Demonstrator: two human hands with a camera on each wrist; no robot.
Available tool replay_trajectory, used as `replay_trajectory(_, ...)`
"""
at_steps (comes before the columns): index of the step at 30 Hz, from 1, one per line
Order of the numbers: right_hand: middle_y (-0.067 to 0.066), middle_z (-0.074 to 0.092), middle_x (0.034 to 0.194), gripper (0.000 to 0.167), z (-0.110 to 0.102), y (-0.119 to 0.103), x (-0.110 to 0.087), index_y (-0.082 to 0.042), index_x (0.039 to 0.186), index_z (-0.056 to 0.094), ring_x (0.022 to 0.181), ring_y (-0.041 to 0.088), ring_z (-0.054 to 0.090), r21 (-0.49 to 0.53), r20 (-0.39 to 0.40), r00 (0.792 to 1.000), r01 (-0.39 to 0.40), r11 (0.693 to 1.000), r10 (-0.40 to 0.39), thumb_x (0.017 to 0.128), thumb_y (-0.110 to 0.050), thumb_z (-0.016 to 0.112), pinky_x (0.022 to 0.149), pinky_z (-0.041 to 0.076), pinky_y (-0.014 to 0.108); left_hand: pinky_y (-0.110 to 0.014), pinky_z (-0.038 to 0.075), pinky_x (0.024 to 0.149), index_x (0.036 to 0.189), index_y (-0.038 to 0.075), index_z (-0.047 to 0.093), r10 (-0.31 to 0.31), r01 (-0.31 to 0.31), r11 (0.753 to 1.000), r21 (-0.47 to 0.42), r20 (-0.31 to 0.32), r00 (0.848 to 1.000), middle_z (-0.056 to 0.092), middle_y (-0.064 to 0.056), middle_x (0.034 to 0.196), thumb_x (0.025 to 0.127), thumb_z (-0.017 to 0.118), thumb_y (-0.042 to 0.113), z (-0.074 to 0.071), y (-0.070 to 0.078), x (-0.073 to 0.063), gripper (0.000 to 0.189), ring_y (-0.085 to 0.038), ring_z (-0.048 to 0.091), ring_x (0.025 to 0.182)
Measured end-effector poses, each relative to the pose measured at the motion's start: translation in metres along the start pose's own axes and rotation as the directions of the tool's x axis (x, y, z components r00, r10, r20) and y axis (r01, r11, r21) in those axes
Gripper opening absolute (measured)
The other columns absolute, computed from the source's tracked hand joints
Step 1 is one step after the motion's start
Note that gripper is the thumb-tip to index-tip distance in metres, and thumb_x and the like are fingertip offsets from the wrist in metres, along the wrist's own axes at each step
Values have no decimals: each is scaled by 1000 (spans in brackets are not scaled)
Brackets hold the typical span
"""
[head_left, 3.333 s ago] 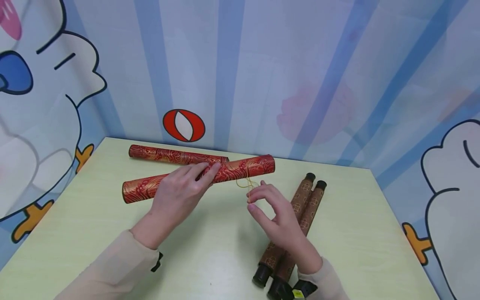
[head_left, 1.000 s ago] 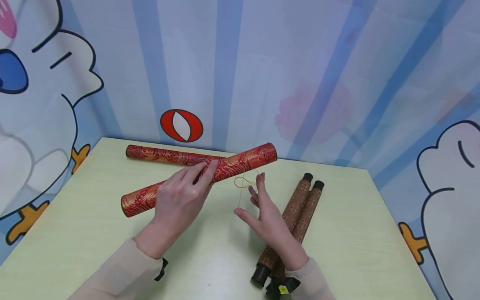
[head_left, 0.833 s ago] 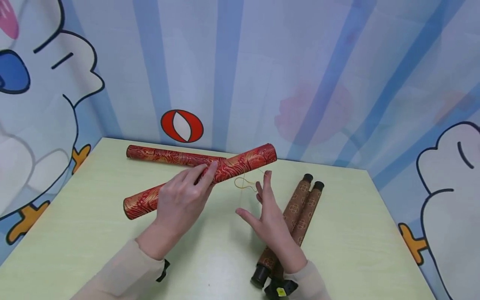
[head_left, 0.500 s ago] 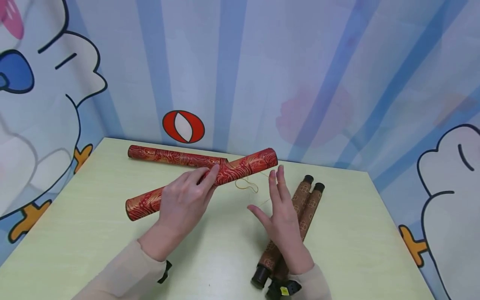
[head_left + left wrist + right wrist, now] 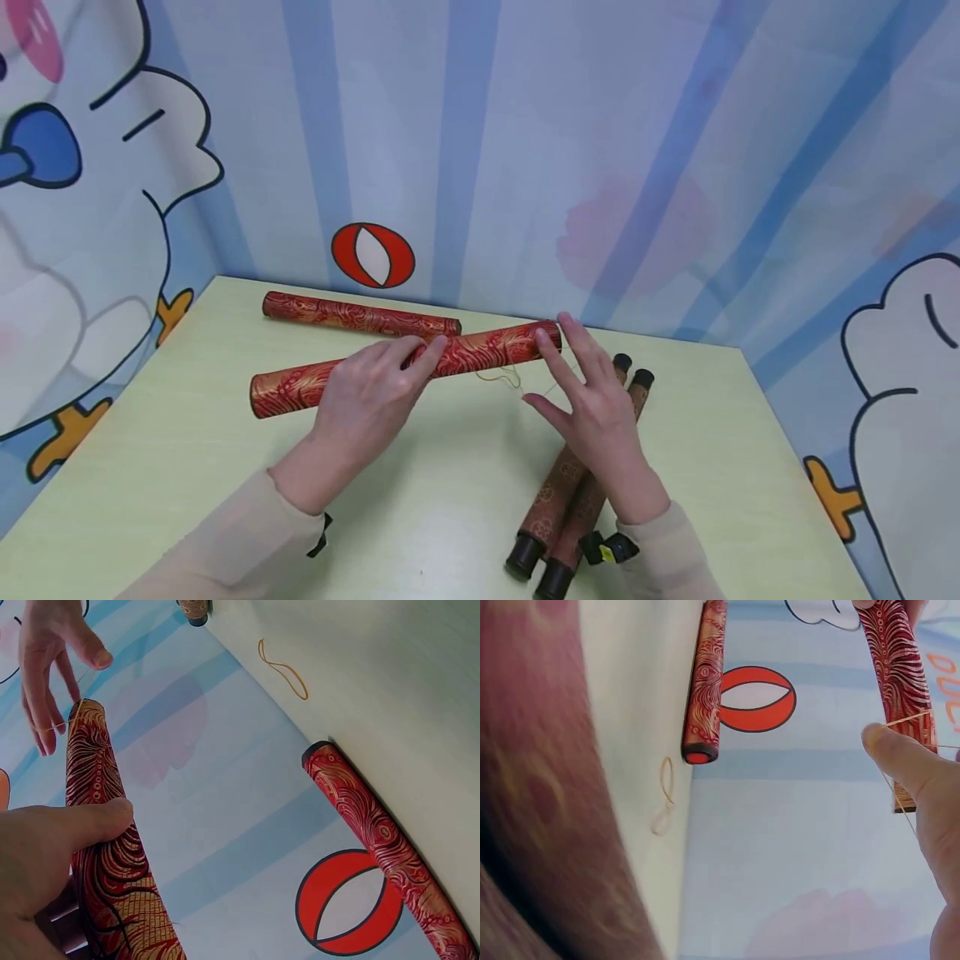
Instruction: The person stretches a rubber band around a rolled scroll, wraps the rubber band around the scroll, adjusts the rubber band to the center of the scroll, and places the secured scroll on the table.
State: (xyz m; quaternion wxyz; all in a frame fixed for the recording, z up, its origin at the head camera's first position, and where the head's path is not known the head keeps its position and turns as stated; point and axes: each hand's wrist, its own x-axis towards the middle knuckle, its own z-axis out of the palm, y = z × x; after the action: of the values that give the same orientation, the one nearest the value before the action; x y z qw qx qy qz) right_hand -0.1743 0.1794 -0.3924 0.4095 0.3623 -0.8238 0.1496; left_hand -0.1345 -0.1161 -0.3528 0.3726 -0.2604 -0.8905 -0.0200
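A rolled-up scroll (image 5: 296, 390) with a red and gold swirl pattern is held above the table by my left hand (image 5: 367, 404), its thumb lying along the near side. My right hand (image 5: 603, 417) is at the scroll's right end with fingers and thumb spread and fairly straight. A thin yellow elastic band (image 5: 909, 718) stretches from those fingers and crosses the scroll near that end. Behind, a second red scroll (image 5: 360, 315) lies on the table. A loose yellow band (image 5: 301, 684) rests on the tabletop, beyond the held scroll's lower edge in the head view.
Two brown patterned scrolls (image 5: 555, 492) with black end knobs lie side by side, partly under my right forearm. The pale table (image 5: 420, 517) meets a blue striped cartoon backdrop (image 5: 510, 167) along its back edge.
My right hand has spread its fingers and moved up and right to the scroll's end, stretching the band. The held scroll's right end has tilted up, then come down again.
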Motion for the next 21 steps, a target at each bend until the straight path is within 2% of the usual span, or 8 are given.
replay_trajectory(4,19,45,163,96,-8,7,9,-10,154,56,142,42,52,-7,41,997,73,997,-72,70,-17,103,89,62,59,-43,67,77,134,13,75,26,-25,1000,-7,34,999,77,-16,112,85,91,4,-3,-2,0,52,-33,78,94)
replay_trajectory(8,18,48,160,94,-14,12,14,-13,152,58,136,41,55,-10,99,990,103,995,-101,70,-21,103,81,64,57,-43,67,77,134,14,75,60,-60,998,-8,47,997,77,-15,112,84,92,6,-4,-3,0,53,-32,78,94)
replay_trajectory(14,19,52,152,89,-16,20,20,-14,146,61,126,44,57,58,141,984,100,993,-107,69,-21,104,80,64,59,-40,67,73,133,14,75,106,-106,994,-4,27,994,77,-14,112,85,91,7,-3,-6,-1,51,-30,79,88)
replay_trajectory(21,18,54,147,88,-17,24,23,-16,147,60,127,41,57,122,213,971,84,989,-108,70,-20,103,88,63,57,-39,67,73,134,16,74,138,-137,990,-23,28,990,78,-12,114,85,92,10,-5,-9,-3,52,-27,79,90)
